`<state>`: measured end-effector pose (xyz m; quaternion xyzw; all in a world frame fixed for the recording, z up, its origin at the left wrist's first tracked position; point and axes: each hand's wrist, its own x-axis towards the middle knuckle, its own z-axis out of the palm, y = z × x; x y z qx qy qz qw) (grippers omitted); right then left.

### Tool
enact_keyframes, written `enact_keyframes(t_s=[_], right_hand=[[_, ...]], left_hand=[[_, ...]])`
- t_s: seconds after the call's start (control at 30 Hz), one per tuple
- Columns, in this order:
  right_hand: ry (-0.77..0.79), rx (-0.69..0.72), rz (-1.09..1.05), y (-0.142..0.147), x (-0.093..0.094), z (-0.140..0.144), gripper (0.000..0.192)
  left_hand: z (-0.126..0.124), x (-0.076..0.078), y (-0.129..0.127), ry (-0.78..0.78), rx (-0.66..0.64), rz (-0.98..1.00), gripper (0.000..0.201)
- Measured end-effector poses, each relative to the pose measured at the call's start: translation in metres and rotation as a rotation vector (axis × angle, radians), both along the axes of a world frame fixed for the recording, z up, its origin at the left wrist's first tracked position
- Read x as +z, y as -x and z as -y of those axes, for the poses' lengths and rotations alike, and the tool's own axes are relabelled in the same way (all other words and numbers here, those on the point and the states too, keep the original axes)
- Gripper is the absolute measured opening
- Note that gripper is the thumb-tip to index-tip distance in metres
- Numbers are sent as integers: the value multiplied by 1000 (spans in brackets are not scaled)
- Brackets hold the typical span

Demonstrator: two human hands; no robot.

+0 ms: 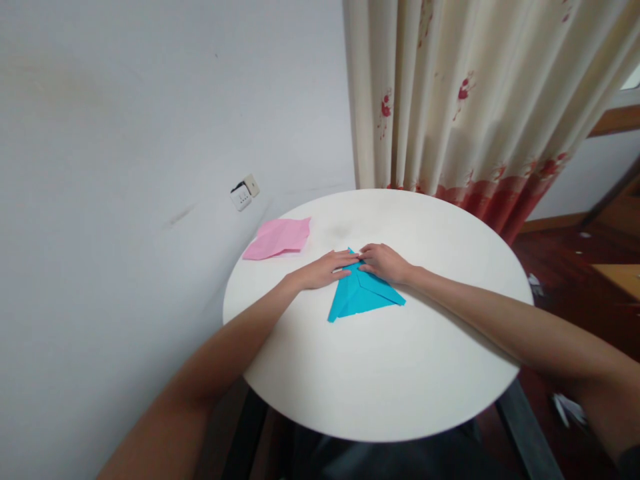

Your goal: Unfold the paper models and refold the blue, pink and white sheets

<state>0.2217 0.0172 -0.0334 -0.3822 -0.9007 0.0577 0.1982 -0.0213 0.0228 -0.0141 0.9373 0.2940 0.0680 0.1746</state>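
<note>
A blue paper [361, 297], folded into a triangle with its tip pointing away from me, lies on the round white table [390, 373]. My left hand [327, 269] rests flat on the table at the paper's left upper edge, fingers pressing on its tip. On the other side, my right hand [384, 262] presses down on the right upper part of the fold. The fingertips of both hands almost meet at the tip.
A pink paper sheet [280, 238] lies at the table's far left edge, near the white wall with a wall socket [243, 193]. A cream curtain with red print [475, 107] hangs behind the table. Dark wooden floor shows at the right.
</note>
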Motion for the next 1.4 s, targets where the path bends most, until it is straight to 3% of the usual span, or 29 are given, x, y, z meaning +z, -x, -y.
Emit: enact_keyframes(t_s=[0.2,0.53,0.77,1.07,1.4], right_hand=[[0,-18,23,-1,-3,-3,27],[15,-63,55,-2,0,-1,28],[-1,-26,10,-2,1,1,23],[-52,91,-20,-2,-7,-8,22],[-101,45,46,-3,12,0,23]], left_hand=[[-5,-3,3,-124,2,86,45],[-3,0,2,-253,105,61,39],[-9,-5,3,-254,96,91,30],[-11,-11,3,-188,73,113,35],[-7,-4,4,-240,147,72,34]])
